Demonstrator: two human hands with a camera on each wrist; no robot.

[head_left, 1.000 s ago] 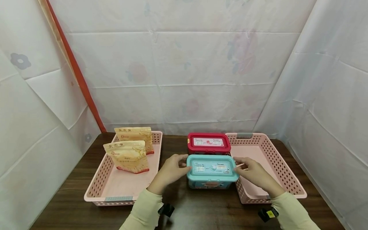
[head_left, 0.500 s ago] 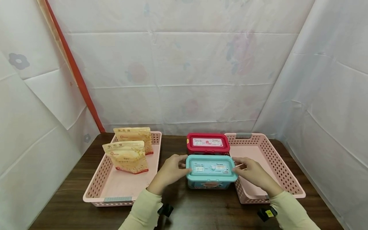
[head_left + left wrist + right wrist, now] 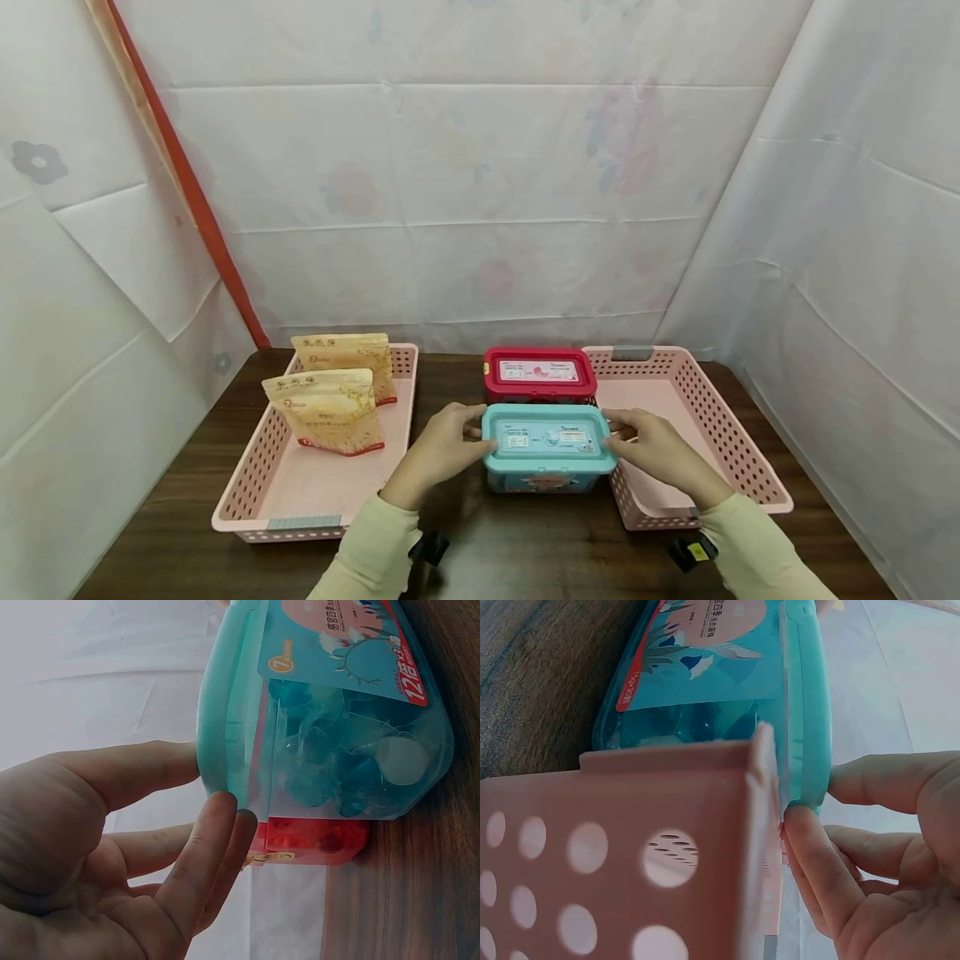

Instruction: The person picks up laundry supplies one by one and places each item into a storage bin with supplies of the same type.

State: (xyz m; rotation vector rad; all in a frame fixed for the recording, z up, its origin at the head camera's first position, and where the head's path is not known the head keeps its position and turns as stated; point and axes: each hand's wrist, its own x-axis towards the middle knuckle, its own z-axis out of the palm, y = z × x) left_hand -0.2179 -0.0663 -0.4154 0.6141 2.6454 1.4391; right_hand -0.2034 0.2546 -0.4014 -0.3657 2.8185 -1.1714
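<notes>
A teal box of laundry pods (image 3: 547,450) stands on the table between my hands, its lid on. In the left wrist view, bluish pods show through the clear wall of the teal box (image 3: 352,757). My left hand (image 3: 450,442) holds the left end of its lid, thumb at the front corner and fingers at the end. At the right end, my right hand (image 3: 660,446) holds the lid in the same way. A red-lidded box (image 3: 540,375) stands behind the teal one, partly hidden by it.
At the left, a pink basket (image 3: 315,500) holds two yellow pouches (image 3: 330,412). Another pink basket (image 3: 720,425) stands close to the right end of the boxes, partly under my right hand. A white cloth (image 3: 480,208) hangs behind the dark wooden table (image 3: 525,550).
The whole head view has shifted slightly left. Both hands stay at the ends of the teal box, and no thing has visibly moved on the table.
</notes>
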